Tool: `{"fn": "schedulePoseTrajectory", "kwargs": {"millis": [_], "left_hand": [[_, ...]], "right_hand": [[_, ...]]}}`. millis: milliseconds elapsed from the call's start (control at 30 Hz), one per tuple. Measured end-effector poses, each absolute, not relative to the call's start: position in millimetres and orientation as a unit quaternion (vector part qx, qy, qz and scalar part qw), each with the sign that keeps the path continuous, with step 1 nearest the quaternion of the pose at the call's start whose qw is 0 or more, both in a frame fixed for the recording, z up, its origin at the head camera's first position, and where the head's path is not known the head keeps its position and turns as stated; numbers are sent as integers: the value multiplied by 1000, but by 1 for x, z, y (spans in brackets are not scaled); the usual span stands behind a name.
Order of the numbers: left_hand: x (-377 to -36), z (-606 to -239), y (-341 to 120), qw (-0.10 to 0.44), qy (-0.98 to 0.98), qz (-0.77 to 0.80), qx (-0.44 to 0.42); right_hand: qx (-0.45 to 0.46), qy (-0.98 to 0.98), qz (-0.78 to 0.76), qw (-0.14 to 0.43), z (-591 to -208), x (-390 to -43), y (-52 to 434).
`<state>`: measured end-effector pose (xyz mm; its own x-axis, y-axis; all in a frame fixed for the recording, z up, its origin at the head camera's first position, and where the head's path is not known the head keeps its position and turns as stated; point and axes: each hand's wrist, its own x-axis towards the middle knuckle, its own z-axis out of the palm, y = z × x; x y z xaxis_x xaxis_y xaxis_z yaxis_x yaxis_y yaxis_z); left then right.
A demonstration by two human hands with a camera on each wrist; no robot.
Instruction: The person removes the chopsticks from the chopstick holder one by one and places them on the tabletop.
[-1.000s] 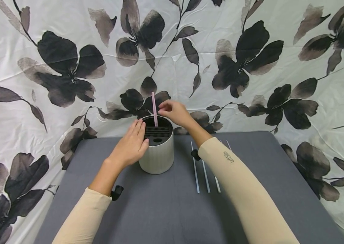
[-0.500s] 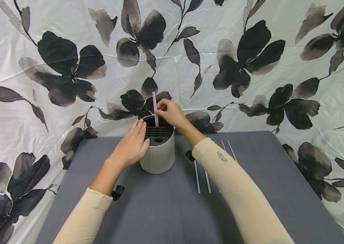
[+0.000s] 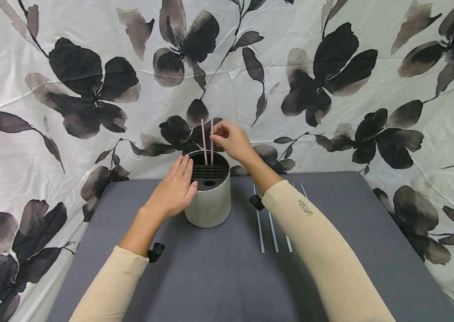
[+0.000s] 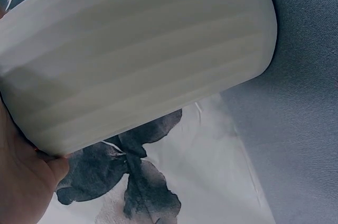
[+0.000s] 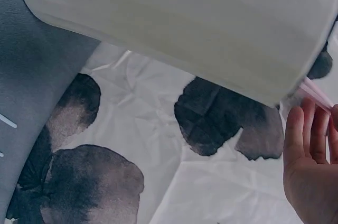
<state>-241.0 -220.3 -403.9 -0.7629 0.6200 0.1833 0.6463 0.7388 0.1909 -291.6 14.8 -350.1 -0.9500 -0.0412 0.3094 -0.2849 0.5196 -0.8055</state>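
Observation:
A round cream holder (image 3: 208, 210), ribbed outside with a black slotted top insert (image 3: 211, 172), stands upright on the table. Two thin pink straws rise from its back compartment: the left straw (image 3: 203, 142) stands untouched, and the right straw (image 3: 212, 147) is pinched between thumb and finger of my right hand (image 3: 233, 142). My left hand (image 3: 172, 190) rests on the holder's left rim with fingers extended. In the left wrist view, the holder's wall (image 4: 142, 60) covers most of that hand. The right wrist view shows the pinched pink straw (image 5: 316, 94) at the rim.
Several thin pale straws (image 3: 260, 232) lie on the grey table (image 3: 211, 277) to the right of the holder, partly behind my right forearm. A white cloth with dark flowers (image 3: 259, 27) hangs behind the table.
My right hand has closed its fingertips on a pink straw and shifted slightly right. Two separate straws now show where one showed before. My left hand stays on the rim.

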Motion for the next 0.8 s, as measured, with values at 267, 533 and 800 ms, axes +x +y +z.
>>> {"fn": "schedulePoseTrajectory", "kwargs": {"millis": [267, 533, 800], "left_hand": [[-239, -402, -220, 49, -931, -122, -339], [-241, -402, -220, 52, -930, -122, -342], [-243, -401, -221, 45, -930, -125, -342]], "right_hand": [[116, -804, 564, 149, -328, -282, 31], [124, -733, 646, 174, -301, -271, 49], [110, -686, 688, 210, -281, -257, 77]]}}
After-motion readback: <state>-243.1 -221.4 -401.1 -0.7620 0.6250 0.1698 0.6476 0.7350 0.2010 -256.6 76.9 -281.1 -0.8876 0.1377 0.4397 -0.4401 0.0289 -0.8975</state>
